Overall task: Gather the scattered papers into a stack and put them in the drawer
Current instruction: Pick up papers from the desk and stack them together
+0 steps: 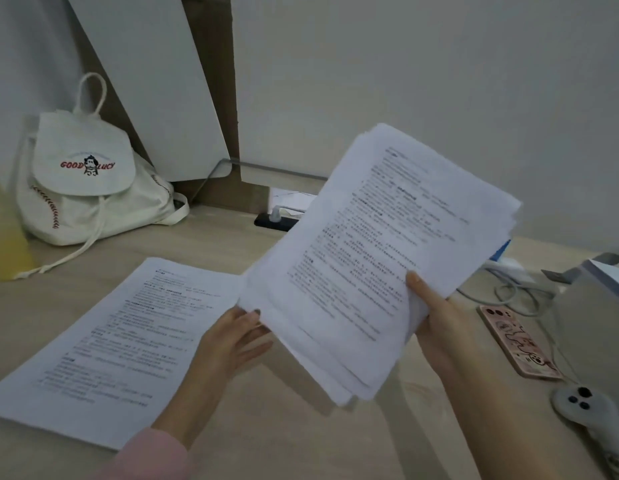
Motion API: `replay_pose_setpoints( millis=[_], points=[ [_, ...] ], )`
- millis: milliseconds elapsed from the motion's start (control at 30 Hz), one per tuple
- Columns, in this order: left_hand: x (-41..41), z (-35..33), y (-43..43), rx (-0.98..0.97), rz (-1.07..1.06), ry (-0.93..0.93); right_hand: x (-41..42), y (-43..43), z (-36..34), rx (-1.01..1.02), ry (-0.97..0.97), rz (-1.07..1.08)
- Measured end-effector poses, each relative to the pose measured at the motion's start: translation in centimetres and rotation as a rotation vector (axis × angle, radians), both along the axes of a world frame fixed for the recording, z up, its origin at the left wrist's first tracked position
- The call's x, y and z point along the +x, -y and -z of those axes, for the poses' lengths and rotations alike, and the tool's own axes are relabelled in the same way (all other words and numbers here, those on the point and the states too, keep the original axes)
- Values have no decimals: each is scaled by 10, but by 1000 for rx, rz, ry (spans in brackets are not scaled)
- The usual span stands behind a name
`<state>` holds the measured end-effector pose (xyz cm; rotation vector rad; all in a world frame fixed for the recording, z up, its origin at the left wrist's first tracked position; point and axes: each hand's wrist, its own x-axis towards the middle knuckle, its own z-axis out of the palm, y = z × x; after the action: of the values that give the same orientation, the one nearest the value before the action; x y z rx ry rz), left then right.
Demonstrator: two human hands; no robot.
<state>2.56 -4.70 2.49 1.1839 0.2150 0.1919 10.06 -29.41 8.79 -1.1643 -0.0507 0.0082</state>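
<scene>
Step in hand: gathering. The right hand point(439, 323) holds a stack of printed papers point(377, 258) raised above the desk point(294, 438), thumb on top near the stack's right edge, fingers closed underneath it. The left hand point(232, 344) steadies the stack's near-left corner, fingers point(252, 351) loosely spread and touching the underside rather than clamped. The sheet edges are fanned and uneven; the sheet count in the stack cannot be told. One loose printed sheet point(117, 344) lies flat on the desk, left of the hands, just beside the left wrist. Judgement: the next move calls for lifting that sheet onto the stack, then squaring the edges. No drawer is visible. Other items, counted: one white drawstring backpack point(86, 181) far left, one phone in a pink case point(516, 341) right, one white handheld controller point(585, 410) near right, one black power strip point(277, 221) at the far edge.
</scene>
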Motion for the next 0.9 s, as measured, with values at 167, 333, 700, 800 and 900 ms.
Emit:
replay_pose_setpoints(
  millis=[167, 333, 700, 800, 900],
  points=[
    [3, -9, 14, -93, 7, 52, -14, -32, 27, 224, -84, -183],
    [7, -1, 11, -66, -45, -16, -34, -51, 37, 369, -181, -218],
    [-3, 11, -7, 67, -24, -13, -27, 19, 47, 336, -250, -228],
    [-9, 5, -23, 248, -61, 7, -28, 67, 61, 115, -254, -188],
    [-14, -1, -30, 374, -50, 6, -22, 80, 49, -122, -266, -307]
  ],
)
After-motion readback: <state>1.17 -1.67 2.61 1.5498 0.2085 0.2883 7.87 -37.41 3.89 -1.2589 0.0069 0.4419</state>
